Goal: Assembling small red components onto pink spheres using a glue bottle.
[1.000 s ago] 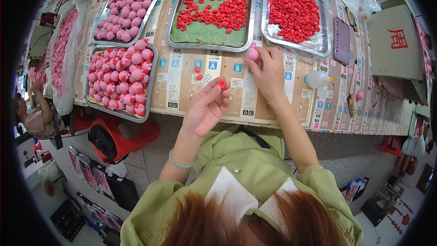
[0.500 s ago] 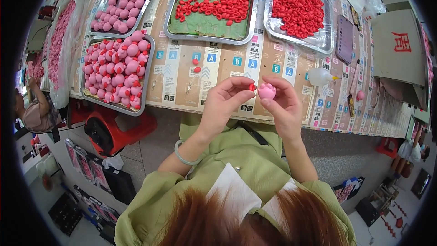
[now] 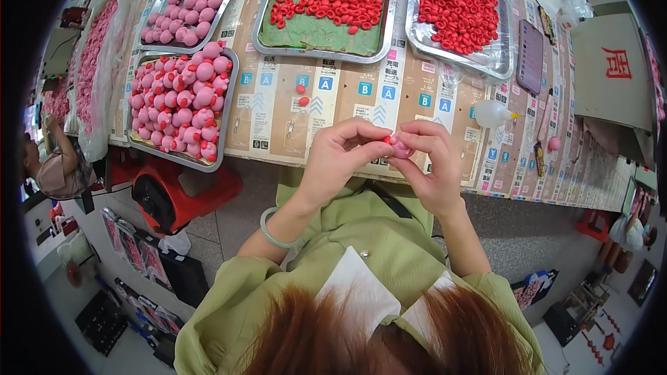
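Above the table's near edge, my right hand (image 3: 432, 156) pinches a small pink ball-shaped figure (image 3: 399, 148), partly covered by the fingers. My left hand (image 3: 345, 156) is closed on a small red oval piece (image 3: 387, 140), which meets the figure's left side. Beyond my hands, two loose red pieces lie on the table, the nearer red piece (image 3: 303, 101) just ahead of my left hand. A tray of pink figures with red pieces on them (image 3: 229, 107) stands to the left.
At the back are a tray of pink figures (image 3: 182, 15), a green-lined tray of red pieces (image 3: 379, 54) and another red-piece tray (image 3: 507, 42). On the right lie a phone (image 3: 529, 57), a white squeeze bottle (image 3: 490, 114) and a pink ball (image 3: 554, 143). A red stool (image 3: 208, 194) stands below left.
My two hands have come together, bringing the red piece from apart to against the pink figure. The figure has turned and shifted slightly left. The view has moved a little.
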A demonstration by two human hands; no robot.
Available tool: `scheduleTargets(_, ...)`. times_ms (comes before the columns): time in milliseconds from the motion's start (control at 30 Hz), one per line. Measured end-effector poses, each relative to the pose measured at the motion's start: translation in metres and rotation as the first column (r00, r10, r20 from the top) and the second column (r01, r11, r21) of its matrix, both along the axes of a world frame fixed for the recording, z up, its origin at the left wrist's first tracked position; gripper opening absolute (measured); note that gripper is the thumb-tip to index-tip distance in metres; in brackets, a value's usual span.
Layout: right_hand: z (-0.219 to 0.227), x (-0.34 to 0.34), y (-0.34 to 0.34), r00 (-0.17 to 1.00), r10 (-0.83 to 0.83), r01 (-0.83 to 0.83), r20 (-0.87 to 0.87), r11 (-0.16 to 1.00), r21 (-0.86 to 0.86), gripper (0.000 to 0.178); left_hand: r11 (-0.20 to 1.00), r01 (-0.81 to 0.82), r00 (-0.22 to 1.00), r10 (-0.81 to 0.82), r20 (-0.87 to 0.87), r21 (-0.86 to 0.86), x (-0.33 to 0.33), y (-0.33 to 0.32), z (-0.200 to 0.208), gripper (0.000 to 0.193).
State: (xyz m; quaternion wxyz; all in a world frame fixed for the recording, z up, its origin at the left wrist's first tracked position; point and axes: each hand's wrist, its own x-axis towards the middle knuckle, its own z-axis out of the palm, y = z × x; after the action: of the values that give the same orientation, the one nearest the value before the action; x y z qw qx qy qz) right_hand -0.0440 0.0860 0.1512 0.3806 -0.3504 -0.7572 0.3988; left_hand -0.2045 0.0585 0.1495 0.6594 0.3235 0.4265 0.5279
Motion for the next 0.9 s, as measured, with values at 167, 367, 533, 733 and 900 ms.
scheduleTargets(167,0.009,0.0,-0.004,0.896,-0.187,-0.141,-0.403,0.74,-0.657,0.036,0.951,0.059,0.927,0.06,-0.369,0.304,0.001,-0.001,0.007,0.015)
scheduleTargets(367,0.012,-0.006,-0.005,0.953,-0.147,0.062,-0.266,0.951,-0.302,0.032,0.997,-0.007,0.993,0.015,-0.118,0.072,0.005,-0.002,0.014,0.023)
scheduleTargets(533,0.018,-0.001,0.007,0.996,-0.083,0.085,-0.04,0.996,0.039,0.031,0.898,0.366,0.636,-0.05,0.77,-0.243,0.011,-0.004,0.011,0.035)
scheduleTargets(733,0.013,0.0,0.005,0.992,-0.05,0.04,-0.115,0.995,-0.086,0.033,0.941,0.302,0.713,-0.114,0.692,-0.156,0.01,-0.005,0.004,0.035)
scheduleTargets(900,0.012,0.003,0.004,0.995,-0.009,0.0,-0.104,0.996,-0.089,0.036,0.938,0.298,0.766,-0.125,0.63,-0.176,0.01,-0.004,0.005,0.036)
